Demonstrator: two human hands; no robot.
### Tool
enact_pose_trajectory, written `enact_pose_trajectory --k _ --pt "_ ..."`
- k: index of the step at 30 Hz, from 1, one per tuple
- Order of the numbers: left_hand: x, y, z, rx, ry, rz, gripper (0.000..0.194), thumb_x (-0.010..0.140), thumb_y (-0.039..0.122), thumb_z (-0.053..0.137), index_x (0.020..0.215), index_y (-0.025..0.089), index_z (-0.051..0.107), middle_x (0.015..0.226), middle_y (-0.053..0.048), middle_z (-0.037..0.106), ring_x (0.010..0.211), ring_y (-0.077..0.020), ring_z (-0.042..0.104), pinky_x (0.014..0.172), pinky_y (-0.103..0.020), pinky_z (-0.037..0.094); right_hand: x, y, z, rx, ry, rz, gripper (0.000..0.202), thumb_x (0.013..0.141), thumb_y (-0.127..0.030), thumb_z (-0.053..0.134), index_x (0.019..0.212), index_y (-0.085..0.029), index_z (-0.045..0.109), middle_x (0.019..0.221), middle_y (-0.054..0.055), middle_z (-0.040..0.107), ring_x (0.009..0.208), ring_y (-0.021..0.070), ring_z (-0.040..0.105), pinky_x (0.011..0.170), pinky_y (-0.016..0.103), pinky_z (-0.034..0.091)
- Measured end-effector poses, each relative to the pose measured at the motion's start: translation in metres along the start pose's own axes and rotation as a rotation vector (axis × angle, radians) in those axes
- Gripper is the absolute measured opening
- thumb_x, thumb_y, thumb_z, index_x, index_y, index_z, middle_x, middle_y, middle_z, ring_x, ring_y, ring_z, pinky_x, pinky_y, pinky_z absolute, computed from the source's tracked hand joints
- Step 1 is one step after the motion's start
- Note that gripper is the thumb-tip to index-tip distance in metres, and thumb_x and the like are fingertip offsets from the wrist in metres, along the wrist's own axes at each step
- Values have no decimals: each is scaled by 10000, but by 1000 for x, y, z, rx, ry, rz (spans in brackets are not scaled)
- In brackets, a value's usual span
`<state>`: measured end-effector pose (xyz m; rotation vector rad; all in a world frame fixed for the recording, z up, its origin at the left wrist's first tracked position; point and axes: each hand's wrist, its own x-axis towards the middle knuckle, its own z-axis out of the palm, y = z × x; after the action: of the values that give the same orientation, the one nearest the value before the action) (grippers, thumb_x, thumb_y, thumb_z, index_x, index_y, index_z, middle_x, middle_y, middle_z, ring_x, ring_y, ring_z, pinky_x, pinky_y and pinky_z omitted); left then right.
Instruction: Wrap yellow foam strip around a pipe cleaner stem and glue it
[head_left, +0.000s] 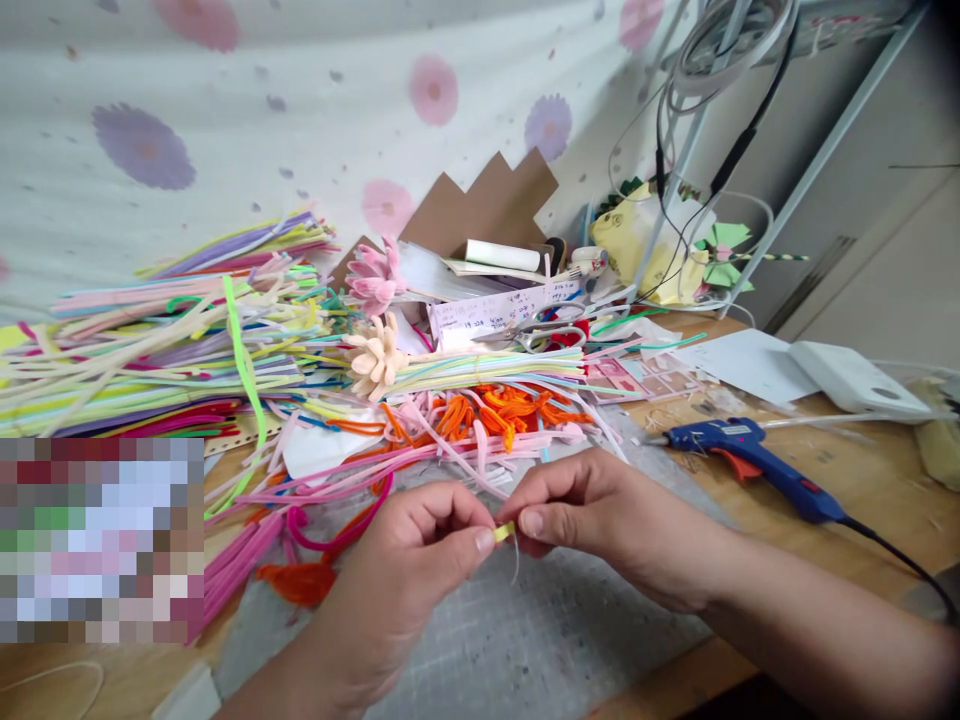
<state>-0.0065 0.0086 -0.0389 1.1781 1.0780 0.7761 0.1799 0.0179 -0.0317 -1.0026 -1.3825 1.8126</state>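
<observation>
So there's a big flowery cloth (300,130) hanging at the back, and in front of it a wooden table (885,470) that's pretty loaded. A grey mat (570,640) lies on the table, under the person's hands. A huge heap of fuzzy stems (150,350) in loads of colours covers the left side, and some brown card (480,215) stands up behind the clutter. Over on the right there's a blue glue gun (787,470) lying on its side, nozzle towards the mat. Left hand (427,540) and right hand (592,510) are nearly touching above the mat, each narrowed to a thumb-and-finger pinch. Scissors (551,330) lie in the clutter past the hands, with a pink flower (377,278) and a cream flower (375,358) further left. Smallest of the lot is a yellow bit (504,532), held between both sets of fingertips, with a thin pale strand (516,565) dangling right by it
</observation>
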Motion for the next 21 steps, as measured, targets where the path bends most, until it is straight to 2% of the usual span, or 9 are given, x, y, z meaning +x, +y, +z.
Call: enact_pose_trajectory --k 8,21 --pt "2 0 0 81 3 6 153 697 306 624 639 177 567 553 58 431 547 -112 309 509 -259 230 2 3 4 57 103 42 372 578 -459 803 674 -112 710 572 -6 596 559 86 482 579 237 378" --pt "2 1 1 91 -18 39 133 705 284 624 640 177 580 564 54 451 563 -118 343 529 -259 264 4 12 7 95 125 3 278 644 -371 774 662 -121 655 561 -23 575 540 83 472 567 230 376"
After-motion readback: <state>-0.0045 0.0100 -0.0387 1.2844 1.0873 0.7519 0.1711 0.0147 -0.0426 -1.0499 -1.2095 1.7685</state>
